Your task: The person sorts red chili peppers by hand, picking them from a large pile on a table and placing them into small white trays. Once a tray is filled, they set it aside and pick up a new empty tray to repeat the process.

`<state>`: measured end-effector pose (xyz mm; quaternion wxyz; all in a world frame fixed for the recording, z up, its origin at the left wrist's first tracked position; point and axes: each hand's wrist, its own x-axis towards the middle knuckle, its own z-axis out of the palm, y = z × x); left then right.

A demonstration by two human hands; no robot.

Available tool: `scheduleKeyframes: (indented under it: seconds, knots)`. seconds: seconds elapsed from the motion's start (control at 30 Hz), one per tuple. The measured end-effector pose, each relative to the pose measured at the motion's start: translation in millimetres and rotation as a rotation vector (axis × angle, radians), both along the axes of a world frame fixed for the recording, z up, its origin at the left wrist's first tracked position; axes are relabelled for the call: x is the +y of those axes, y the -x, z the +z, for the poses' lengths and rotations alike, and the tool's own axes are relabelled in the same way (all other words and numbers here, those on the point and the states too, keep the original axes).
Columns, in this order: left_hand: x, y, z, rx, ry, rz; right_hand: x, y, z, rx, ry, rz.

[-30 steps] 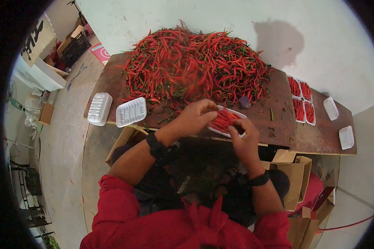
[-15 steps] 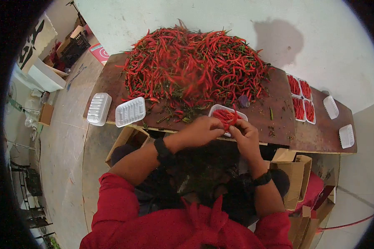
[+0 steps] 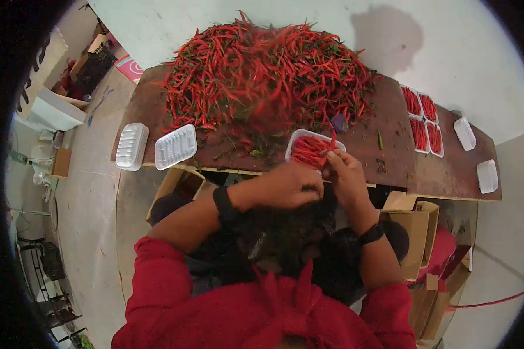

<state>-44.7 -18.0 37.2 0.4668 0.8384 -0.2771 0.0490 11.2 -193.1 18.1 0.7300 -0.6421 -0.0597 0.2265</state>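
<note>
1. The chili heap (image 3: 262,81), red pods mixed with green stems, spreads over the back of the brown tabletop (image 3: 390,152), against the pale wall (image 3: 308,13).
2. On the near side of the chili heap, toward its right end, sits a white tray (image 3: 339,140) partly filled with red chilies (image 3: 310,149).
3. The right hand (image 3: 348,172) is at that tray's near right corner, thumb and fingers closed together on a red chili (image 3: 333,138) that points upward.
4. The left hand (image 3: 294,185) is nearer the body than the tray, beside the right hand, with its fingers curled. It is dark and blurred, so whether it grips anything cannot be told.
5. Left of the chili heap and nearer the person, 2 white items lie side by side: a tray stack (image 3: 131,146) and a ribbed tray (image 3: 176,146).
6. Right of the chili heap, 4 packed trays (image 3: 435,139) of red chilies stand in a tight group; beyond them are 2 white trays (image 3: 487,176), set apart from each other.
7. At the chili heap's near right edge lies a purple object (image 3: 339,122), with a green chili (image 3: 380,139) farther right.
</note>
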Motion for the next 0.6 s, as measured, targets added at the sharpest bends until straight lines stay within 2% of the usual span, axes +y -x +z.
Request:
scheduleKeyframes:
  seconds: [0.07,0.1,0.13,0.17,0.2,0.23,0.27,0.3,0.33,0.4,0.6]
  knots:
    - [-1,6,1,0.279,-0.080,-0.473,1,-3,5,-0.030,0.082,-0.056]
    - [0,6,-3,0.274,-0.081,-0.467,-3,-6,5,-0.250,0.297,-0.031]
    - [3,6,-10,0.283,-0.224,-0.449,-6,-8,5,-0.469,0.510,-0.007]
    - [7,7,-15,0.293,-0.367,-0.430,-8,-8,1,-0.472,0.508,-0.004]
    - [11,6,-16,0.291,-0.369,-0.428,-10,-6,-2,-0.698,0.656,-0.033]
    - [17,2,-16,0.230,-0.332,-0.268,-11,-5,-5,-0.925,0.801,-0.067]
    - [23,-1,-16,0.168,-0.293,-0.112,-12,-4,-6,-0.925,0.800,-0.070]
    - [28,-5,-13,0.172,-0.250,-0.014,-11,-2,-2,-0.894,0.817,-0.005]
    - [31,-8,-12,0.173,-0.251,-0.016,-11,0,0,-0.861,0.835,0.062]
    - [35,-13,-12,0.085,-0.222,0.230,-11,-1,-6,-0.906,0.838,0.060]
    - [36,-19,-17,0.011,-0.276,0.272,-9,-1,-6,-0.918,0.858,0.092]
